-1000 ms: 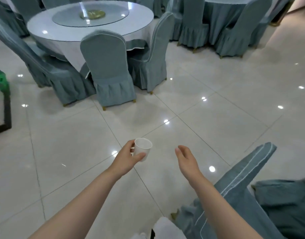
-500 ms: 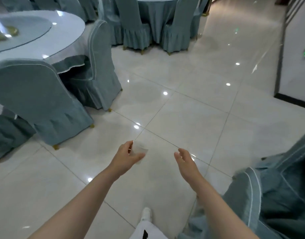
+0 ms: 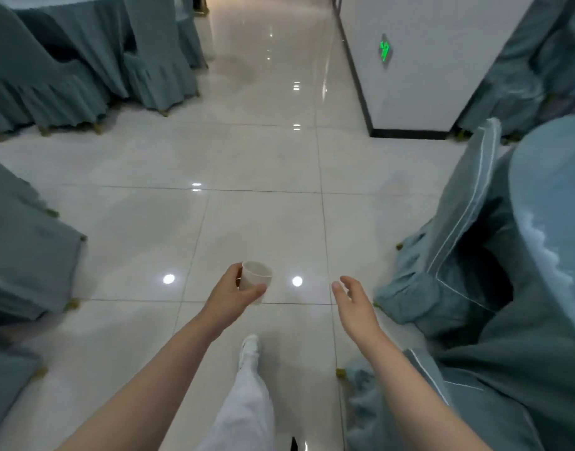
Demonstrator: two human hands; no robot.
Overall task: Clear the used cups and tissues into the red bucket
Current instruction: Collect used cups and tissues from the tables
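Observation:
A small white paper cup [image 3: 256,277] is upright in my left hand [image 3: 228,297], whose thumb and fingers wrap its side, out in front of me over the tiled floor. My right hand [image 3: 353,304] hangs beside it to the right, fingers loosely apart and holding nothing. No red bucket and no tissues are in view.
Teal-covered chairs [image 3: 455,242] and a table edge [image 3: 552,203] crowd the right side. More covered chairs [image 3: 22,249] stand at the left and around a table at the far left [image 3: 84,53]. A white pillar [image 3: 419,60] stands ahead right. A tiled aisle [image 3: 263,157] runs forward between them. My white-trousered leg [image 3: 247,392] steps forward.
The view has swung to the right, away from the round white table and toward the aisle and pillar. Both hands keep the same pose, with the cup still in my left hand.

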